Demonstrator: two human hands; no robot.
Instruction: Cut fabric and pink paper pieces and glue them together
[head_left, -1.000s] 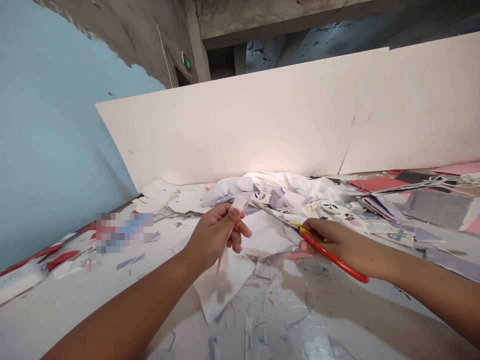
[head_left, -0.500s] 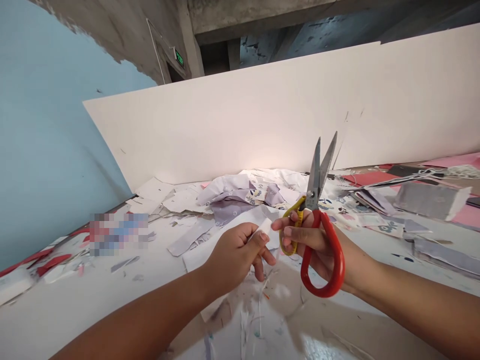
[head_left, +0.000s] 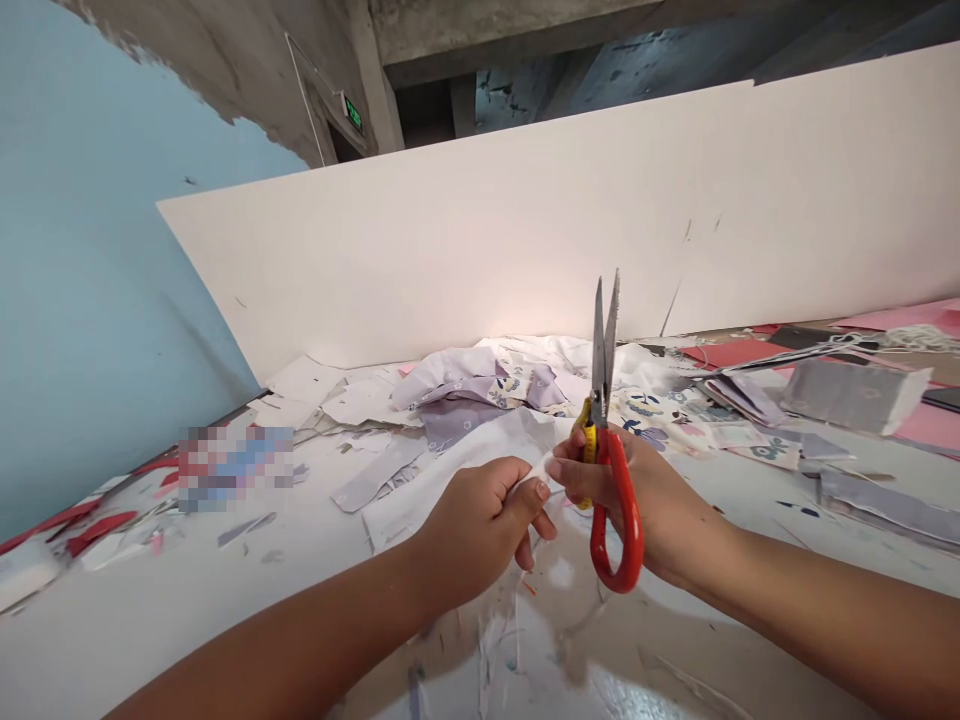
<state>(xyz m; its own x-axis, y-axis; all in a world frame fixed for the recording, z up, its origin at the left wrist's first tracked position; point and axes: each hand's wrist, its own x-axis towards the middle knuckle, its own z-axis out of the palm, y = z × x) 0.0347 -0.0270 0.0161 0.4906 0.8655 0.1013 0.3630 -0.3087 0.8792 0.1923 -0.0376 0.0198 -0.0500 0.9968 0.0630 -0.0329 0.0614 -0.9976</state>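
Note:
My left hand (head_left: 476,515) is closed in a pinch on the edge of a white piece of cloth (head_left: 487,445), which spreads over the table beyond it. My right hand (head_left: 652,485) grips scissors (head_left: 627,515) with one red handle and one yellow-wrapped handle. Their blades point up and away, slightly parted, with nothing between them. The right thumb and fingertips meet the same cloth edge right beside the left fingertips. Part of the yellow handle is hidden behind the right fingers.
Lilac and flowered scraps (head_left: 465,410) lie heaped behind the hands. A white board (head_left: 450,260) stands along the back, with a blue wall (head_left: 90,300) at left. Red and pink pieces (head_left: 739,355) and white cord (head_left: 915,340) are at the right. Thread bits litter the front.
My right hand has moved left and turned, bringing its fingertips to the cloth edge by my left hand. The scissors' blades appear closer together. My left hand keeps its pinch.

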